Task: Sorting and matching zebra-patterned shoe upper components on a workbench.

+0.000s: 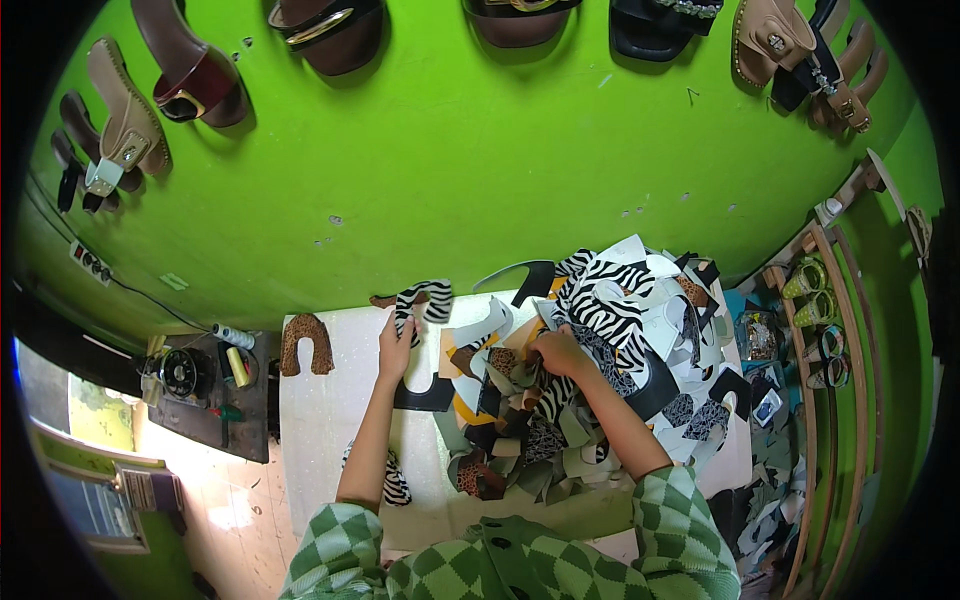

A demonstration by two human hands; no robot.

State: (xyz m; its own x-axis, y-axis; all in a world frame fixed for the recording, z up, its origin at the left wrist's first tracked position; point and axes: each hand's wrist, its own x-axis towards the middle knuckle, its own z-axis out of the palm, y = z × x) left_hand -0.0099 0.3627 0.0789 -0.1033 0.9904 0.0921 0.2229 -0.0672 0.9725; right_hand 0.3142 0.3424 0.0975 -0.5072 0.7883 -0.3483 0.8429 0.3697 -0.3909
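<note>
My left hand (396, 348) is closed on a curved zebra-print cutout (428, 290), raised over the white tabletop (330, 425). My right hand (556, 352) reaches into a heap of mixed scraps (545, 435); its fingers are bent together, and what they hold, if anything, is hidden. Leopard-print, grey, black and white pieces surround that hand. Just beyond it lie large zebra-print pieces (605, 300). A brown leopard-print U-shaped piece (307, 345) rests at the table's far left corner. More zebra-print material (397, 482) lies partly under my left forearm.
Sandals (205, 75) hang along the green wall (480, 150). On the left, a small dark table (220, 400) carries thread spools (238, 365) and a round black device (183, 373). To the right stands a wooden rack (835, 400) with green sandals (812, 308), beside piled scraps (765, 525).
</note>
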